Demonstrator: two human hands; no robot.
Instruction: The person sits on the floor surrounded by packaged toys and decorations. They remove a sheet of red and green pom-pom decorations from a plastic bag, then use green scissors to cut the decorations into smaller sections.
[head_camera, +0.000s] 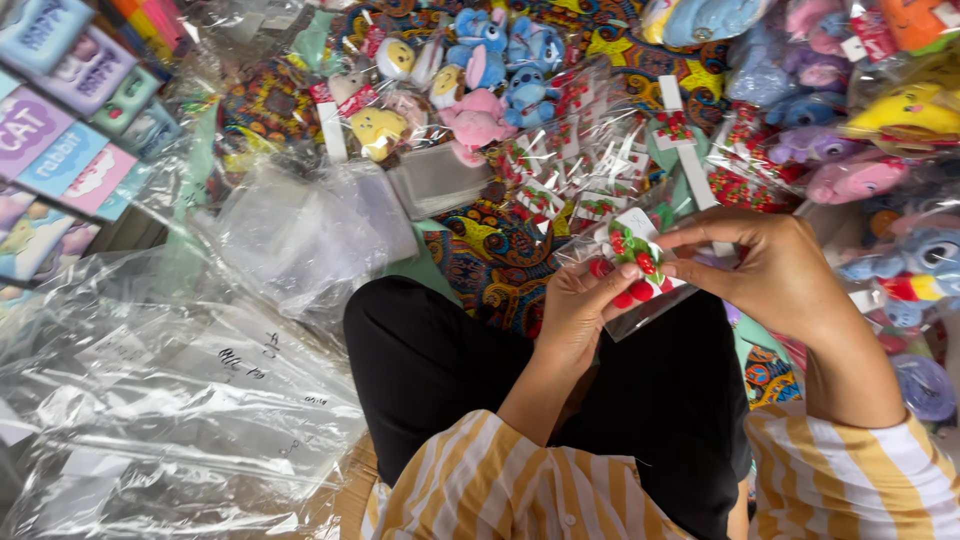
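over the lap, the left hand (578, 305) and right hand (770, 268) both pinch a small clear packet (637, 272) of red-and-green cherry pieces; more such packets (560, 170) and plush toys (478, 118) lie far on the patterned cloth (495, 262).

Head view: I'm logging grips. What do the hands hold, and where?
Both hold a small clear packet of red-and-green clips: left hand at its lower edge, right hand pinching its right side.

One head-worn camera looks steeply down, close over the person's lap and cluttered floor
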